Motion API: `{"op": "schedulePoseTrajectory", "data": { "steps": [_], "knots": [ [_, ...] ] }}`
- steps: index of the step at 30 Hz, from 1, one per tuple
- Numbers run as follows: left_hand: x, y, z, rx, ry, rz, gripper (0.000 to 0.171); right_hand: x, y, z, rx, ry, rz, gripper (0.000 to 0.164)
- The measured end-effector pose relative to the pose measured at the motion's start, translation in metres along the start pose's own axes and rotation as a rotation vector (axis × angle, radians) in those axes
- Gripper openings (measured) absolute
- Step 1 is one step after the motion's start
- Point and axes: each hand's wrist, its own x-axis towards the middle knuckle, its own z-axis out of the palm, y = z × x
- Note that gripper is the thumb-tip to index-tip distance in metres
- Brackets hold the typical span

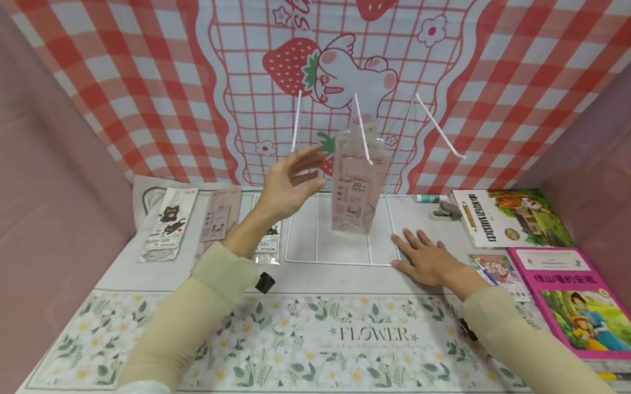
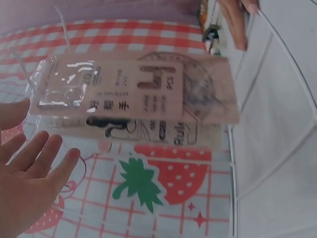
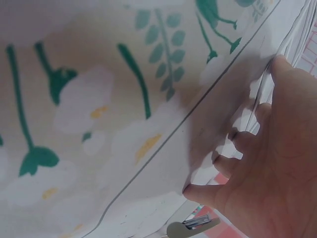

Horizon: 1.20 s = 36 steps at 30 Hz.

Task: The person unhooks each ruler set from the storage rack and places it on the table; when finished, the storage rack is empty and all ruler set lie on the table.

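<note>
A pink ruler-set packet in clear plastic hangs from the middle white hook of a wire rack. Behind it in the left wrist view shows a paler packet with black print. My left hand is just left of the pink packet, fingers spread and slightly bent, holding nothing. The left wrist view has the same hand beside the packet's top end. My right hand rests with fingers spread at the right edge of the rack's base. In the right wrist view, the thumb of this hand lies along the wire.
Left on the table lie a white cat-print packet, another pink packet and a packet partly behind my left arm. To the right are books, a stapler and a glue stick. A checked cloth hangs behind.
</note>
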Motion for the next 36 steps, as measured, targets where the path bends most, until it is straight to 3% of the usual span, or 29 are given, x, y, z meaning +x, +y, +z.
{"op": "schedulePoseTrajectory", "data": {
  "steps": [8,16,25,30,36],
  "knots": [
    [0.018,0.001,0.029,-0.07,0.057,-0.033,0.053,-0.001,0.001,0.0,0.005,0.002,-0.006,0.071],
    [0.021,-0.001,0.043,0.011,0.14,0.036,0.029,-0.003,-0.001,0.001,0.012,0.007,-0.002,0.071],
    [0.011,0.008,0.041,0.029,0.114,0.079,0.021,-0.003,-0.002,0.0,0.011,0.014,-0.001,0.071],
    [-0.002,0.018,0.038,0.013,0.069,0.087,0.02,-0.002,0.0,0.002,-0.002,0.011,-0.002,0.071],
    [-0.011,0.035,0.038,-0.018,0.069,0.104,0.019,0.0,0.0,0.003,0.003,0.015,-0.002,0.071]
  ]
}}
